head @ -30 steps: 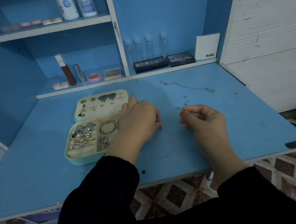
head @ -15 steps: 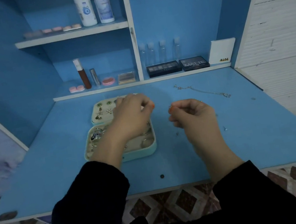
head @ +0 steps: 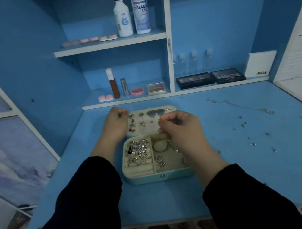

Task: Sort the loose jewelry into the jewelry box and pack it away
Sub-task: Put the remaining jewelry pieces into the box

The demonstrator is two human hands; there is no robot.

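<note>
- The right hand [head: 182,129] hangs with its fingers curled in and thumb and forefinger tips [head: 160,122] pressed together. Whatever sits in that pinch is too small to make out. I would judge it a tiny stud being carried in, since such a piece needs a fingertip hold.
- Directly under that pinch lies the open mint-green jewelry box with cream lining [head: 152,178]. Its flat cream padded lid [head: 146,129] is folded back just beyond the fingertips, and earrings are already pinned across it. The pinch hovers over the seam between lid and base, likely lining up on a free spot on the pad.
- The left hand [head: 115,125] is curled at the lid's far-left corner, across the lid from the right pinch. Whether it touches the lid or holds anything cannot be told. It may be there to steady the lid against a push.
- Beneath the right wrist, silver rings [head: 142,149] are wedged in the padded rolls, and thin metal hoops [head: 159,146] lie in the open compartment, each sort where it fits.
- Well off to the outer side of the right hand, a thin silver chain [head: 243,106] and scattered small metal studs [head: 243,125] lie loose on the blue painted table [head: 235,180].
- So sorting is partway done, and closing comes last.
</note>
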